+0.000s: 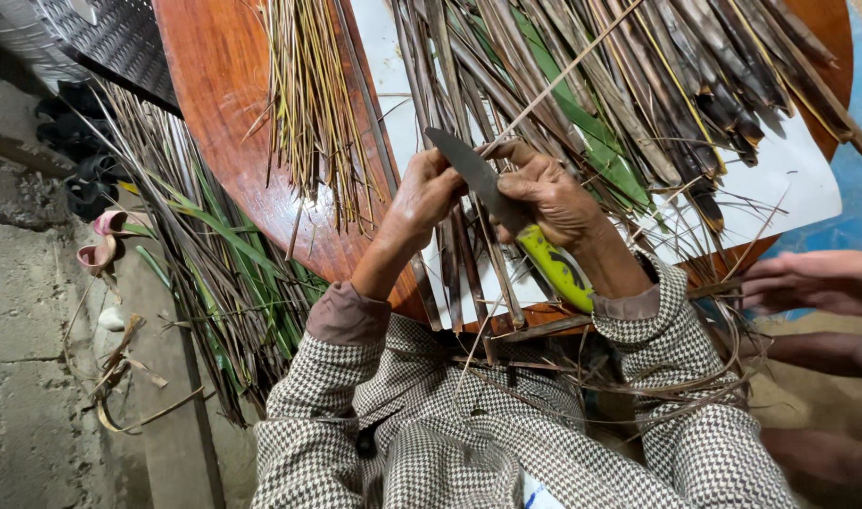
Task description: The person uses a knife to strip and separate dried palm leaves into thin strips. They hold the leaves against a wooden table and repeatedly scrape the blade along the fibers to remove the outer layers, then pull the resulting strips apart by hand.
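My right hand (554, 198) grips a knife (506, 212) with a dark blade and a yellow-green handle, the blade pointing up and left. My left hand (423, 196) pinches a thin pale leaf rib (563, 73) that runs up to the right, right beside the blade. Both hands rest over a spread of dry brown and green palm leaf strips (629, 85) lying on a white sheet (789, 179) on a round wooden table (214, 104). A bundle of stripped thin ribs (313, 104) lies to the left on the table.
More leaf strips (214, 273) hang off the table's left side toward the concrete floor (35, 377). Another person's hand (813, 281) reaches in at the right edge. A pink sandal (101, 240) and dark footwear (82, 151) lie at the left. A metal sheet (101, 38) is at the top left.
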